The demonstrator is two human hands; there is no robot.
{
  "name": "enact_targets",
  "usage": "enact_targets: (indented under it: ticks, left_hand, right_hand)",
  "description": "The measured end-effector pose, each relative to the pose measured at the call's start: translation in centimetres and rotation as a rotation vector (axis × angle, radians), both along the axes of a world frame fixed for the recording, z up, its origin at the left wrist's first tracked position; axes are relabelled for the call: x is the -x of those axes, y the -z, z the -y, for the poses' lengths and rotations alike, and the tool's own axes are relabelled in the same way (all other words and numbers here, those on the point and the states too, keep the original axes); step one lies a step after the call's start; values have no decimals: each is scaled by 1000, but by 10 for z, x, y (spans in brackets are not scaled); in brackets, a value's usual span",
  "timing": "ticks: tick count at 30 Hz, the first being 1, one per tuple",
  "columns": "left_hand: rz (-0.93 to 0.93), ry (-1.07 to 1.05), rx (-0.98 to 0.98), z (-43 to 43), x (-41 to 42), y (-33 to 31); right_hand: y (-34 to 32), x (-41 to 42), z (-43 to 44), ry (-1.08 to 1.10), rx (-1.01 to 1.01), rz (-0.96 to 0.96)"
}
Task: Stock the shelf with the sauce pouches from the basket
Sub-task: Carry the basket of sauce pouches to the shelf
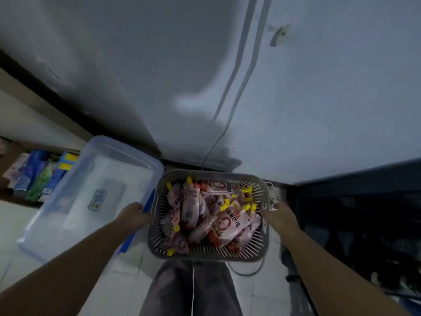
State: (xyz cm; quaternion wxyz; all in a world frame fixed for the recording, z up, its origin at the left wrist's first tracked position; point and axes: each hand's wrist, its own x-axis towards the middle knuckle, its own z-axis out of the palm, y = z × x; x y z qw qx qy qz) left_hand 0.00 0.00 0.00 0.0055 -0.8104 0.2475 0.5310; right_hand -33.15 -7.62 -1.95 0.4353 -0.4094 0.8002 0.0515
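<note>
A grey slotted plastic basket [264, 238] sits low in front of me, above my legs. It is heaped with several pink-and-white sauce pouches [230, 224] that have yellow spout caps. My left hand [133, 214] grips the basket's left rim. My right hand [281, 213] grips its right rim. Both arms reach forward from the bottom corners. A shelf [13, 197] at the far left holds blue and green packets.
A clear plastic storage bin [91, 192] with a blue clip stands on the tiled floor left of the basket. A grey wall with a thin cable [230, 115] rises ahead. Dark shelving or furniture [355, 220] fills the right side. A white cord hangs over my trousers [193, 293].
</note>
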Motion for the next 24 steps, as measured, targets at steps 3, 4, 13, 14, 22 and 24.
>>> enact_targets:
  ticks: [3, 4, 13, 14, 22, 24]
  left_hand:
    - [-25, -87, -23, 3, 13, 36]
    - [-26, -114, -10, 4, 16, 44]
    - [-26, -468, 103, -9, 22, 109]
    - [-43, -496, 103, -7, 20, 113]
    - [-103, -586, 70, 5, 18, 129]
    - [-148, -621, 50, 6, 18, 126]
  right_hand:
    - [37, 8, 0, 78, -13, 26]
    - [49, 12, -1, 98, -29, 33]
    - [108, 22, 0, 310, -17, 132]
    - [112, 22, 1, 373, -16, 131]
    - [121, 10, 5, 619, 25, 151]
    - [115, 6, 6, 610, 12, 149]
